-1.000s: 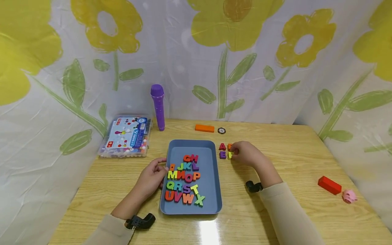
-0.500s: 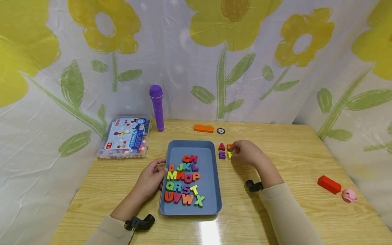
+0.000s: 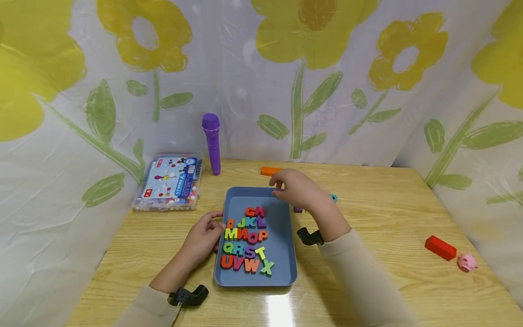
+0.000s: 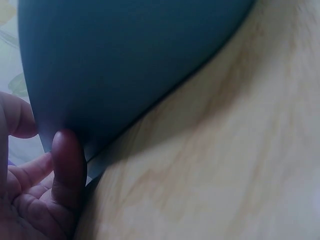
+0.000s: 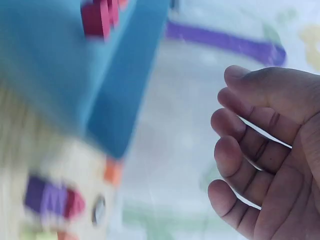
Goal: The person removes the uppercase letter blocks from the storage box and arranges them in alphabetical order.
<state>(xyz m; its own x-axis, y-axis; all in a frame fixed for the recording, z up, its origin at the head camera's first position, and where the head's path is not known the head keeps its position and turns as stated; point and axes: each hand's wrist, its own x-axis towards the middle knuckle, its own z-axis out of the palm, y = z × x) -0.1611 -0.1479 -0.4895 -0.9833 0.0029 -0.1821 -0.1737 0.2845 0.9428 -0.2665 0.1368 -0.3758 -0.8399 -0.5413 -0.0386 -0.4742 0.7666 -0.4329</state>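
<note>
In the head view a blue-grey tray (image 3: 292,254) holds rows of coloured letters, among them a purple L (image 3: 261,223) and a green X (image 3: 267,267). My left hand (image 3: 204,234) grips the tray's left edge; in the left wrist view the thumb (image 4: 69,155) lies against its outer wall. Above the tray's far right corner is my right hand (image 3: 297,190). Its fingers are loosely bent and hold nothing in the right wrist view. A purple letter (image 3: 298,210) on the table and a blue letter (image 3: 333,198) show beside the right arm, which hides other letters.
A clear box of small parts (image 3: 167,182) lies at the back left, beside an upright purple microphone (image 3: 211,143). Behind the tray is an orange block (image 3: 269,171). A red block (image 3: 440,247) and a pink pig figure (image 3: 466,262) lie far right.
My right hand has left the letters right of the tray and moved left and away, to the tray's far right corner. The left hand keeps its place.
</note>
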